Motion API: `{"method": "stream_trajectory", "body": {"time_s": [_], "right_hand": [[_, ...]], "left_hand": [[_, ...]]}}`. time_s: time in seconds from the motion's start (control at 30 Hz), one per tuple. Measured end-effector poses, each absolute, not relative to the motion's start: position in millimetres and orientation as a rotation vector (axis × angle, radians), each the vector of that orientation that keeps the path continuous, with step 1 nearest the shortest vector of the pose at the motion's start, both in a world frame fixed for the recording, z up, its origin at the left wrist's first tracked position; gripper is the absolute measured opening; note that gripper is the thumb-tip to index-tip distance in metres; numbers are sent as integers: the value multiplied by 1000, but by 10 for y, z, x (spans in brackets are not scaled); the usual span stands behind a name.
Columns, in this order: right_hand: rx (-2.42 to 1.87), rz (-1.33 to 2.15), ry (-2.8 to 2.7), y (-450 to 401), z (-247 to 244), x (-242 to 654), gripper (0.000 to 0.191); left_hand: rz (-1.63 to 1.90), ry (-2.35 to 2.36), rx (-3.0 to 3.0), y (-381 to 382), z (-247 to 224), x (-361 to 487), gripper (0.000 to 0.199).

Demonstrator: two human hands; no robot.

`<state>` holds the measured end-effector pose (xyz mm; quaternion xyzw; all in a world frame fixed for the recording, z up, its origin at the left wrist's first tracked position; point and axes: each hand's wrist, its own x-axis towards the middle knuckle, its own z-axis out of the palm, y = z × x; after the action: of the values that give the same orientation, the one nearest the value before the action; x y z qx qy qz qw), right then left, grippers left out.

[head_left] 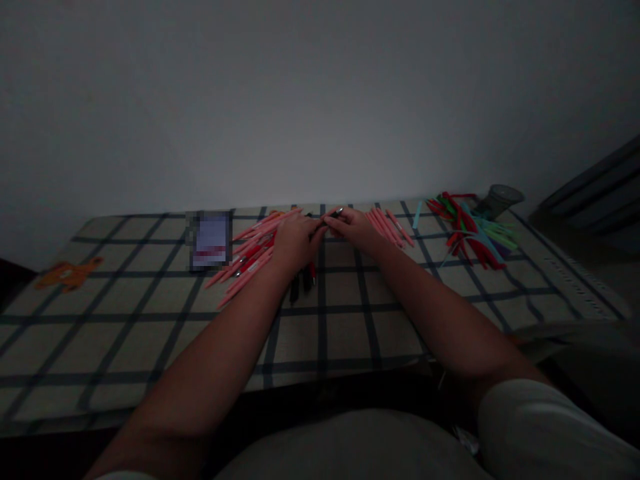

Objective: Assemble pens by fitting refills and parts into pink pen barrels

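left hand (295,235) and right hand (356,228) pinch 1 dark pen (323,221) in narrowed fingers, likely steadying both ends.

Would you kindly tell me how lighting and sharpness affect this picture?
Head view: dim light, the wall darker toward its corners; same head view: the pink pens, left hand and right hand look soft, and a dark-edged rectangle is pixelated.
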<state>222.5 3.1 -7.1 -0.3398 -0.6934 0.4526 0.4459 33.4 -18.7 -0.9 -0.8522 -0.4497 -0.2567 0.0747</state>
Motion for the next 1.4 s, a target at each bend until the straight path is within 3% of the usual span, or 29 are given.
{"method": "stream_trajectory", "body": {"time_s": [1.4], "right_hand": [[-967, 922, -1770, -7, -17, 2230, 43]], "left_hand": [[-758, -1431, -2548, -199, 23, 352, 33]]}}
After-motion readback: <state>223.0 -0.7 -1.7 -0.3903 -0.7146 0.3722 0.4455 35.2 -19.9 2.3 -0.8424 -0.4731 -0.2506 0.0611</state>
